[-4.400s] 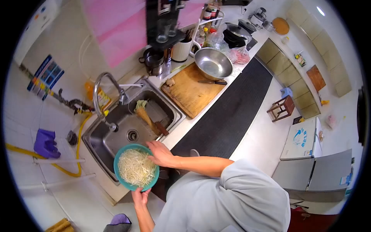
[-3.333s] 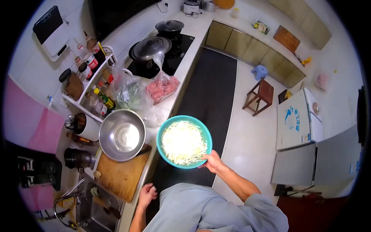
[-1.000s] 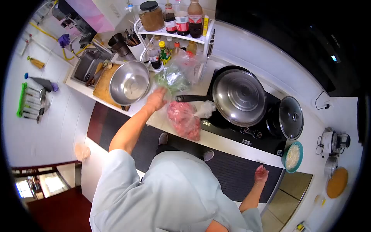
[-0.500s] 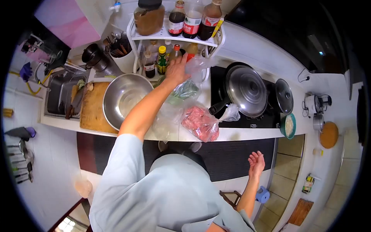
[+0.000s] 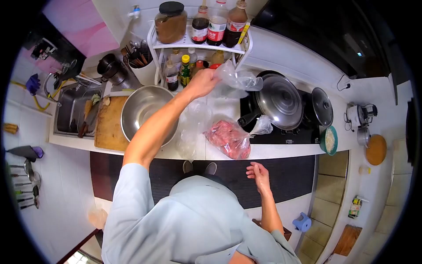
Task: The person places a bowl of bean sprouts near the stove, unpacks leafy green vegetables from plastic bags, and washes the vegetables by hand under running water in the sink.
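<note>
My left hand (image 5: 205,83) reaches over the counter beneath the shelf, its fingers closed on a clear plastic bag (image 5: 237,82). The bag is raised and crumpled, and its contents are not plain to see. Nearer the counter's front edge lies another clear bag with red meat (image 5: 227,137), its twisted top toward the stove. Left of the meat a thin empty-looking plastic bag (image 5: 190,132) lies flat. A wide steel bowl (image 5: 137,108) stands under my left forearm. My right hand (image 5: 258,175) hangs in front of the counter, fingers loosely bent and apart, touching nothing.
A lidded pan (image 5: 281,103) sits on the black stove, its handle pointing toward the meat. A glass lid (image 5: 322,107) and a green bowl (image 5: 329,141) are farther right. Bottles (image 5: 200,28) crowd the white shelf. A cutting board (image 5: 110,123) adjoins the sink (image 5: 72,103).
My left hand has taken hold of the plastic bag and lifted it; the green contents seen before no longer show. My right hand has moved left, toward the counter front.
</note>
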`<action>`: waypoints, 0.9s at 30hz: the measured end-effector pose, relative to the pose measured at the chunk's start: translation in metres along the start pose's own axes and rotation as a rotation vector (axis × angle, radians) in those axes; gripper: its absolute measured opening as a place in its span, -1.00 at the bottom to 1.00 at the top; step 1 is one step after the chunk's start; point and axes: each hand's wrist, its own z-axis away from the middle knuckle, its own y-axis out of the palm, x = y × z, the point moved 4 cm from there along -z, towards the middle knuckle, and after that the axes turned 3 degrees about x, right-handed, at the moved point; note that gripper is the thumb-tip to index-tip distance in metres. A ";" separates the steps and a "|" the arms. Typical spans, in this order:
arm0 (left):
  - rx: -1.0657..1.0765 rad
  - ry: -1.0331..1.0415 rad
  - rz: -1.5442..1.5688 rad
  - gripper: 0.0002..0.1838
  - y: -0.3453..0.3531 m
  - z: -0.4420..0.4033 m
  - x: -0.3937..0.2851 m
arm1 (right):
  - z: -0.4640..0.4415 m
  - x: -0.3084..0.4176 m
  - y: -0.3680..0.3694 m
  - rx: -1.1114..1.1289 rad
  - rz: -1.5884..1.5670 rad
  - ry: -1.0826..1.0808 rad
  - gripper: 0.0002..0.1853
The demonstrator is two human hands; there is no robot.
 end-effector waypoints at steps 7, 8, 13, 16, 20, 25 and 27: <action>-0.229 -0.023 0.335 -0.77 -0.058 0.002 -0.069 | -0.034 0.011 0.024 0.229 0.068 -0.075 -0.66; -0.287 0.023 0.270 -0.78 -0.076 0.009 -0.088 | -0.035 0.013 0.028 0.261 0.080 -0.086 -0.66; -0.511 -0.038 0.167 -0.84 -0.166 0.093 -0.220 | -0.048 -0.013 0.048 0.383 0.122 -0.047 -0.65; -0.695 0.000 0.055 -0.90 -0.221 0.148 -0.233 | -0.053 -0.020 0.070 0.436 0.181 -0.016 -0.66; -0.890 -0.058 -0.106 -0.92 -0.293 0.218 -0.206 | -0.058 -0.019 0.109 0.522 0.145 -0.053 -0.67; -0.983 -0.095 -0.245 -0.90 -0.346 0.296 -0.121 | -0.067 0.002 0.164 0.486 0.169 -0.100 -0.66; -0.987 -0.127 -0.253 -0.89 -0.353 0.314 -0.072 | -0.084 0.015 0.186 0.458 0.142 -0.198 -0.70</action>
